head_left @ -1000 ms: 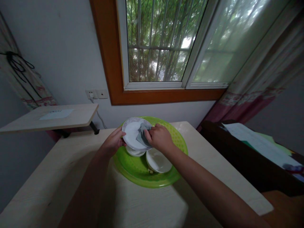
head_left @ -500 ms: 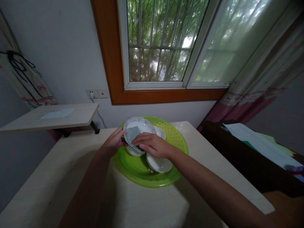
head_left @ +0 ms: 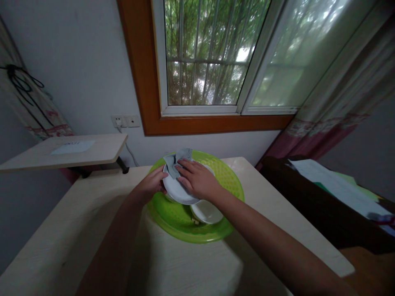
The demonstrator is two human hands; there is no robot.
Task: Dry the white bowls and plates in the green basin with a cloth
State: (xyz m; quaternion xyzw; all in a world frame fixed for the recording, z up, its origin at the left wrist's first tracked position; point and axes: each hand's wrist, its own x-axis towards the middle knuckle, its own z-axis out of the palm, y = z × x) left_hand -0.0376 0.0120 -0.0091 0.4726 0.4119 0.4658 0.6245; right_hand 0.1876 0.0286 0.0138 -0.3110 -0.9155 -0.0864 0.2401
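Note:
My left hand (head_left: 152,183) grips the left edge of a white plate (head_left: 179,191), thumb on top and fingers underneath. The plate is held over a large round green plastic basin (head_left: 230,181). A thin grey cloth (head_left: 173,164) lies against the plate's far left part, its loose end sticking up past the rim. On it presses my right hand (head_left: 199,177), fingers stretched over the cloth and covering much of the plate. Below that wrist, a white bowl (head_left: 207,213) rests tilted in the basin. Another white dish is mostly hidden behind my right hand.
The basin stands on a pale wooden table (head_left: 185,267). A raised wooden shelf (head_left: 92,158) with a paper label is at the left. Behind are a wall socket (head_left: 125,121) with a cable and a window (head_left: 212,61). Papers (head_left: 339,187) lie on dark furniture at the right.
The plate has tipped and its patterned inner side no longer shows. The cloth and my right hand have moved up, from the plate's lower left to its far edge.

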